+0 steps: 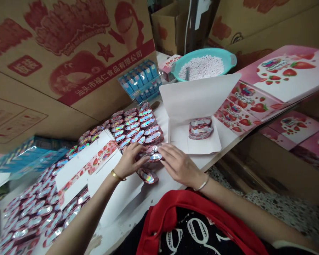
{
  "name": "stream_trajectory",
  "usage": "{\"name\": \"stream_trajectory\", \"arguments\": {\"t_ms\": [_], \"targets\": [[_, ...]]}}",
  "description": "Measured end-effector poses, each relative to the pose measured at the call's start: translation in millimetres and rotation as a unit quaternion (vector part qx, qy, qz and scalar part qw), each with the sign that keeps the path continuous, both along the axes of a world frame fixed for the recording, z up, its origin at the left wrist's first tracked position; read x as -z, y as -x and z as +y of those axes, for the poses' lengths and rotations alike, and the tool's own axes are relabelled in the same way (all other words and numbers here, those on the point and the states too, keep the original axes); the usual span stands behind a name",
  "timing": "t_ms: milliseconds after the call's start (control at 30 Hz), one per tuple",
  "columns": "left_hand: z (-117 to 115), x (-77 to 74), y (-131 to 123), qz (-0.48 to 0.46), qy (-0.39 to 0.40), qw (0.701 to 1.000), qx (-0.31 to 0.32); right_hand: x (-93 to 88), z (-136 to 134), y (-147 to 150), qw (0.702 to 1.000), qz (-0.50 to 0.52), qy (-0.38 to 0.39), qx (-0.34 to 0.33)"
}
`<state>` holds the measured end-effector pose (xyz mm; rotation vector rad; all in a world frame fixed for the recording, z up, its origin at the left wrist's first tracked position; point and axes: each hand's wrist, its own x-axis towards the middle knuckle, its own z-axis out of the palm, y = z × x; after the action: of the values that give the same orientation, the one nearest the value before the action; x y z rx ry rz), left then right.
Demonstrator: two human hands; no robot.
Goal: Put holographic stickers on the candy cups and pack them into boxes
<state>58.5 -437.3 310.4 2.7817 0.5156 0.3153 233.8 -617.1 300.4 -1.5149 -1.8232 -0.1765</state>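
Note:
My left hand (131, 159), with a gold bangle at the wrist, has its fingers and thumb closed on the left ends of a pair of shiny oval candy packs (155, 157). The opposite ends are gripped by my right hand (177, 163). Another oval pack (148, 176) lies just below them on the table. Close behind my fingers stand rows of similar packs (132, 125) with silvery, rainbow-glinting tops. To the right is an open white carton (199, 95), lid raised, with two stacks of packs (200, 128) inside.
Unfolded strawberry-print cartons (101, 159) lie over more packs at left. A turquoise basin (229, 60) of small white pieces stands at the back. Folded pink cartons (284, 71) are piled at right. Large brown boxes (69, 71) wall off the far left, beside blue packages (142, 79).

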Motion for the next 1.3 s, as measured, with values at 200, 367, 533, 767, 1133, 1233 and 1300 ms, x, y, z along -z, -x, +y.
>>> {"name": "stream_trajectory", "arguments": {"t_ms": [200,367,533,767,1133,1233,1300], "targets": [[-6.3,20.0,-5.8,-0.043,0.044,0.998,-0.022,38.9,27.2,26.5,0.989,-0.043,0.132,0.054],[5.3,16.9,-6.5,-0.080,0.137,0.986,-0.050,49.7,25.5,27.1,0.986,-0.048,0.141,0.071],[18.8,10.2,-5.6,-0.064,0.155,0.985,-0.048,42.9,29.2,25.9,0.980,-0.080,0.172,0.064],[20.9,13.2,-10.6,-0.015,0.093,0.990,-0.108,39.9,30.6,28.1,0.978,-0.076,0.179,0.076],[10.6,13.4,-17.6,-0.006,0.004,0.989,-0.151,35.5,31.6,29.2,0.970,-0.109,0.193,0.097],[7.2,12.7,-14.5,-0.019,-0.006,0.987,-0.158,38.5,31.3,29.2,0.970,-0.117,0.189,0.099],[5.3,12.0,-12.2,-0.023,-0.006,0.987,-0.161,41.2,31.0,29.1,0.971,-0.121,0.184,0.098]]}}
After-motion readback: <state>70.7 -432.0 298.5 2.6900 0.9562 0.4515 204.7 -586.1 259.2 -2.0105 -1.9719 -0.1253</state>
